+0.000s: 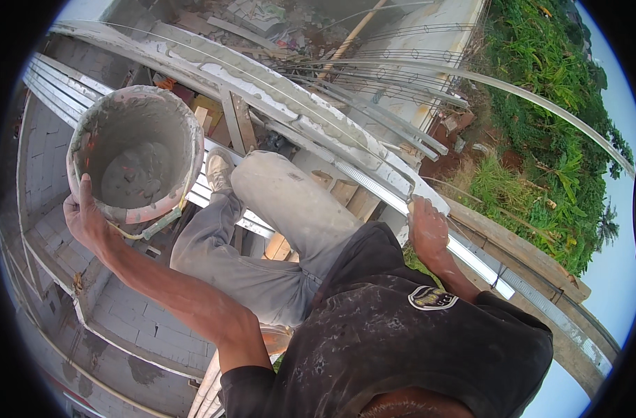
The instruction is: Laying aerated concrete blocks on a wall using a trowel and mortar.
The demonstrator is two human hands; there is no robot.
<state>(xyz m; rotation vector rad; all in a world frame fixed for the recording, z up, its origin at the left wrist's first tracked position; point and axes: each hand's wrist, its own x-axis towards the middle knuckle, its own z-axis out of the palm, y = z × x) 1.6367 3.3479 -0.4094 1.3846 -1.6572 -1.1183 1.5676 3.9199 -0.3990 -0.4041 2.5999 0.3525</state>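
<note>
My left hand (89, 221) grips the near left rim of a mortar-caked bucket (196, 150), thumb over the edge. The bucket is tipped so its inside shows, with some wet grey mortar (140, 174) at the bottom. A handle with a greenish sleeve (163, 223) hangs at its near side. At the near end of a white block wall (394, 167), my right hand (429, 230) is closed round what looks like a trowel (410, 185); a bent metal shank shows above the fingers, and the grip is mostly hidden. Grey mortar (262, 83) lies along the wall top.
A thin string (248, 66) runs along the wall. Metal channels (60, 87) pass under the bucket, and my shoe (219, 169) is beside them. Rebar cages (394, 70) and rubble (262, 21) lie beyond the wall. Block walls stand lower left; greenery (541, 104) grows at the right.
</note>
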